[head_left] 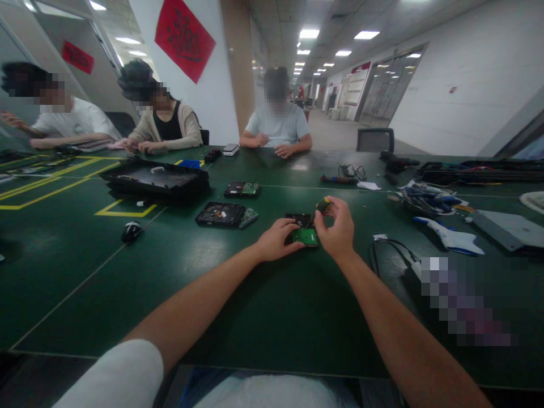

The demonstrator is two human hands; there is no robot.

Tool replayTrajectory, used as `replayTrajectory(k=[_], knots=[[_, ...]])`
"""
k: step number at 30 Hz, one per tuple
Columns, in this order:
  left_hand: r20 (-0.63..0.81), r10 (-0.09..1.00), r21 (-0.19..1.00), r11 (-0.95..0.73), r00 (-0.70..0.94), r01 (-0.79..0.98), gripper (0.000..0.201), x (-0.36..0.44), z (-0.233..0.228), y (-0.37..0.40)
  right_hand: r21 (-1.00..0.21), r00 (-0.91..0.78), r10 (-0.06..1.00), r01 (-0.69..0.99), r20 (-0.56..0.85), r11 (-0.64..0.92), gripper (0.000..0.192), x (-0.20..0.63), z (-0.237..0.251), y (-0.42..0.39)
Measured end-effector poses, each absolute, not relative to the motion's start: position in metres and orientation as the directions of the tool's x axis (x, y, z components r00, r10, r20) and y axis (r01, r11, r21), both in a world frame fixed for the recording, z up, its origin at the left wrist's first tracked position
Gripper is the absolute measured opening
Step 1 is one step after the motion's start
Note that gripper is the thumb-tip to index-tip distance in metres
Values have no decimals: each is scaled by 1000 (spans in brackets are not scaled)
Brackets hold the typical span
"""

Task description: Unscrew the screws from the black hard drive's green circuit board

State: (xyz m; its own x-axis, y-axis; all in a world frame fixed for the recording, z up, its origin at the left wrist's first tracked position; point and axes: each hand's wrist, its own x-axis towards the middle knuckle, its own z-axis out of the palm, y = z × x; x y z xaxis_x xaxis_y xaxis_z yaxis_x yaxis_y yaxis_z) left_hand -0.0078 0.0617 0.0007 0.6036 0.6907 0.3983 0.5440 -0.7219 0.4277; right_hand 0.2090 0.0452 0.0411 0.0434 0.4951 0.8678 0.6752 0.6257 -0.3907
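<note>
A hard drive (305, 237) with a green circuit board facing up lies on the green table in front of me. My left hand (280, 239) grips its left side, thumb along the near edge and fingers over the far part. My right hand (338, 226) is closed around the yellow-and-black handle of a screwdriver (323, 204), held over the right side of the drive. The screwdriver's tip is too small to make out. Left of my hands sit an opened drive casing (220, 215) and a loose circuit board (248, 217); behind them is another hard drive (242, 189).
A black tray-like housing (155, 178) and a mouse (132, 231) are on the left. To the right lie a blue-and-white glove (449, 235), a grey metal box (510, 229), cables (395, 242) and a dark tool (339, 179). Several people sit across the table.
</note>
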Motion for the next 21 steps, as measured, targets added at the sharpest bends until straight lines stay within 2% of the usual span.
replayTrajectory(k=[9, 21], knots=[[414, 685, 437, -728, 599, 529, 64, -8, 0, 62, -370, 28, 484, 684, 874, 629, 47, 209, 43, 43], [374, 711, 484, -697, 595, 529, 62, -7, 3, 61, -409, 38, 515, 657, 857, 633, 49, 208, 38, 46]])
